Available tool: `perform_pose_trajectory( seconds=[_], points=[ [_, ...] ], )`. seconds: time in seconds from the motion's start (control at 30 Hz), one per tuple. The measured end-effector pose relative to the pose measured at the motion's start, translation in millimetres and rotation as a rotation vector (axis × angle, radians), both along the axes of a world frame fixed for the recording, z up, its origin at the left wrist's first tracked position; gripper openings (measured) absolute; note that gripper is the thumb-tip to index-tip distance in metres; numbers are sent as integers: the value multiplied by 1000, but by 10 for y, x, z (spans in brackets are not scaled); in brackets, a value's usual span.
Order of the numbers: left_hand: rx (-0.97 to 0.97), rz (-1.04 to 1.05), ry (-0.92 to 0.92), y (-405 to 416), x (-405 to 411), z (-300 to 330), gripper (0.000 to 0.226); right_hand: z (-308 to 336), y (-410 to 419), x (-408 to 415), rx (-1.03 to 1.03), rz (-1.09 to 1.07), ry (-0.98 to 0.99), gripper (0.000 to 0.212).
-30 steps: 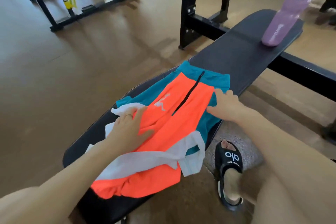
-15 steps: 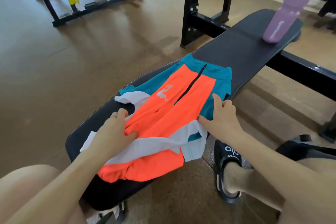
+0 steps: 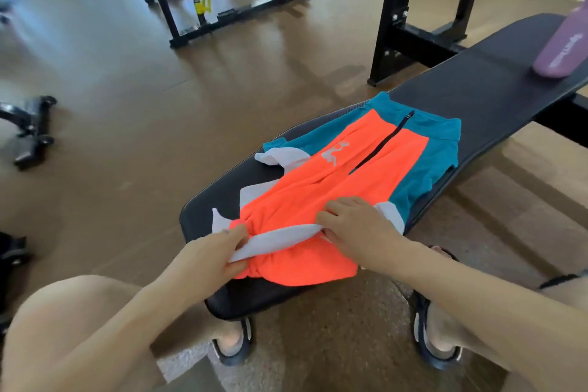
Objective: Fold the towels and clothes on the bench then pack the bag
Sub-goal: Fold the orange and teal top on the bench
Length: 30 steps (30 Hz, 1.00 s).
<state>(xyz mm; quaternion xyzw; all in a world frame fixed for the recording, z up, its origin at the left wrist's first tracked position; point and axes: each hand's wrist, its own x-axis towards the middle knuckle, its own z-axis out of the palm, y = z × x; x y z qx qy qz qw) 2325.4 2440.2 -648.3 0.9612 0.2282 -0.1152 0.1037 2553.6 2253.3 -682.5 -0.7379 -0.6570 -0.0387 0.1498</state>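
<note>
Clearly I had reached the lengthwise fold of the zip-neck sports top, which lay flat along the near end of the black padded bench with its teal collar away from both hands. My left hand pinched the bunched orange hem and the end of the white band between thumb and fingers, while my right hand, just beside it across the band, curled its fingers around the other end of that strip. Holding both corners of the lower edge this way let me, I judged, lift the hem together and carry it toward the collar without the slippery fabric skewing. Well beyond my right hand, a purple water bottle stood on the far part of the bench, out of the fold's path. No bag showed anywhere in view.
</note>
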Motion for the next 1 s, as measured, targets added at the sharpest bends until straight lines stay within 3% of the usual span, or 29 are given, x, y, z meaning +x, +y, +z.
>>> perform_pose_trajectory(
  seconds=[0.13,0.27,0.33,0.43,0.5,0.6,0.73,0.77,0.83,0.9,1.0],
  points=[
    [242,156,-282,34,-55,326,33,173,145,100,144,-75,2,6],
    [501,282,-549,274,-100,737,24,316,202,161,142,-180,50,25],
    [444,312,-679,353,-140,853,15,336,214,207,140,-218,64,35],
    [171,241,-822,368,-220,908,13,342,221,291,120,-266,56,35],
    [-57,211,-790,275,-287,943,9,321,215,330,113,-283,43,29],
    [-270,38,-569,24,-377,941,14,251,194,388,110,-264,57,22],
    [-500,-137,100,-331,-422,693,20,131,171,425,-69,-225,-52,23],
    [-535,-113,160,-334,-419,588,23,121,171,418,-132,-218,-73,23],
    [-539,76,-54,-224,-355,360,24,124,179,394,-187,-197,-91,23],
    [-376,353,-326,14,-257,111,22,138,190,349,-142,-127,-78,30],
    [-321,601,-312,283,-69,-122,55,154,227,200,-102,11,-12,29]
  ],
)
